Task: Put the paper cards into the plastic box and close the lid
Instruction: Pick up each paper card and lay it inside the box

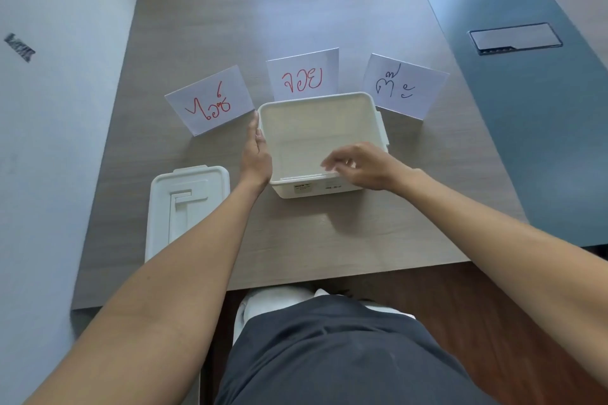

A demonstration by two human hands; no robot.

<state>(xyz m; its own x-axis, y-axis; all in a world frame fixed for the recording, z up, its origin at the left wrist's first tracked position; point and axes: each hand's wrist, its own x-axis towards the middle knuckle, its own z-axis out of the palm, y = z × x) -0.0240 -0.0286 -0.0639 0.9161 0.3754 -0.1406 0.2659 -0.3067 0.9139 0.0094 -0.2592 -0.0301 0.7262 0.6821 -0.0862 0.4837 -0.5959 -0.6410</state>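
A white plastic box (378,128) stands open and empty in the middle of the table. Its white lid (197,181) lies flat to the left, partly under my left forearm. Three white paper cards stand behind the box: a left card (210,102) with red writing, a middle card (302,76) with red writing, and a right card (404,89) with black writing. My left hand (256,154) rests flat against the box's left wall. My right hand (358,164) hovers over the box's near right rim, fingers loosely spread, holding nothing.
The wooden table (296,240) ends just in front of my body. A blue surface (526,141) with a cable hatch (515,38) adjoins on the right. A pale wall (49,108) runs along the left.
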